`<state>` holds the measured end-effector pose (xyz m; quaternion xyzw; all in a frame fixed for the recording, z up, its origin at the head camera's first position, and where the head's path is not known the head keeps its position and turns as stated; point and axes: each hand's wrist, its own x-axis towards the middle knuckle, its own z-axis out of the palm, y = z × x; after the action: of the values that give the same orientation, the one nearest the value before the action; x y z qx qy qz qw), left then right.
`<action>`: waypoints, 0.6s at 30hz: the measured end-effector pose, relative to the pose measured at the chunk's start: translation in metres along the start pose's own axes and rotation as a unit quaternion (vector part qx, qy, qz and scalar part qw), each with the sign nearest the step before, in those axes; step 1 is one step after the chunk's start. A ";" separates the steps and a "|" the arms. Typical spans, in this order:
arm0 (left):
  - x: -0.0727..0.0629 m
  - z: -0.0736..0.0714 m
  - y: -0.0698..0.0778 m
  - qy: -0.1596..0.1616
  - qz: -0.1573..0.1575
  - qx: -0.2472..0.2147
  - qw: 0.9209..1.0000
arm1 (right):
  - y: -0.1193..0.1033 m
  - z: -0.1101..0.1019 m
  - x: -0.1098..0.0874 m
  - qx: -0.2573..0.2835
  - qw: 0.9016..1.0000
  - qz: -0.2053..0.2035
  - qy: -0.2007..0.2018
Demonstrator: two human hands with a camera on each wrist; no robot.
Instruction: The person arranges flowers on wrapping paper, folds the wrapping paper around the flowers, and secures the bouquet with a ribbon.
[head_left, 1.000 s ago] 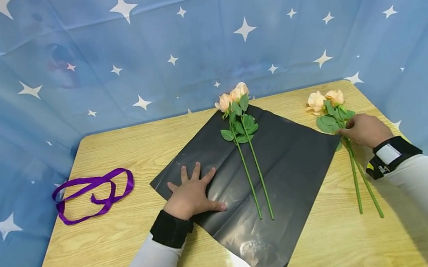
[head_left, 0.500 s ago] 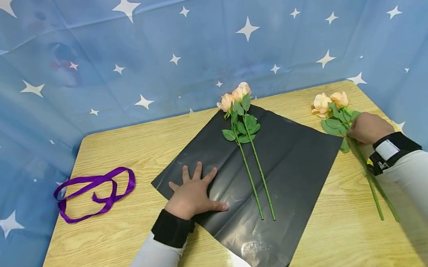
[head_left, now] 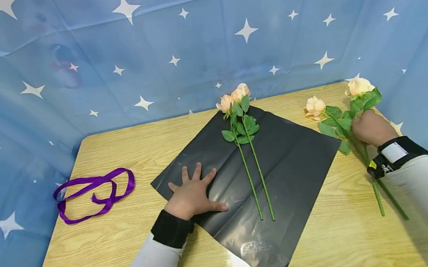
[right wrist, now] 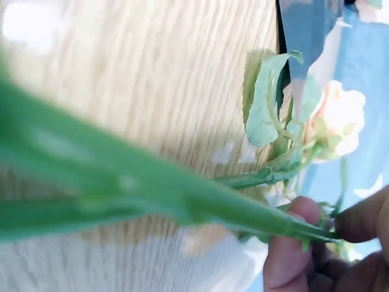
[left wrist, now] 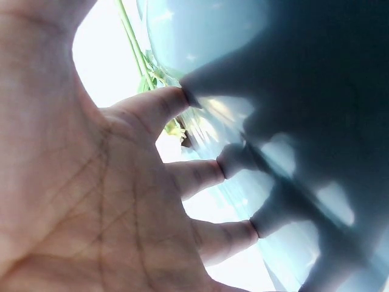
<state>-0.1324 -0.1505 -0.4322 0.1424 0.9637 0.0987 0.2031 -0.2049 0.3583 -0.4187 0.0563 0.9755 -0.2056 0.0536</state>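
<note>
R grip (head_left: 373,128) w/ rose stem (right wrist: 158,182)

1. Shifted the right hand (head_left: 373,130) slightly rightward from its place a second ago.
2. Drew the rightmost rose (head_left: 360,86) up and away from the neighbouring rose (head_left: 315,107), opening a clear gap between blooms formerly side by side.
3. Brought leaves (head_left: 371,98) into plain sight just above that hand.
4. Swung the stems' (head_left: 377,197) lower ends further right.
</note>
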 end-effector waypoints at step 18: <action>0.000 -0.002 -0.001 -0.006 0.003 -0.013 1.000 | -0.120 -0.031 -0.011 0.187 0.980 -0.072 -0.003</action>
<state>-0.1332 -0.1515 -0.4305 0.1430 0.9607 0.1114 0.2103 -0.2123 0.2613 -0.3415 -0.0063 0.9213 -0.3876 0.0302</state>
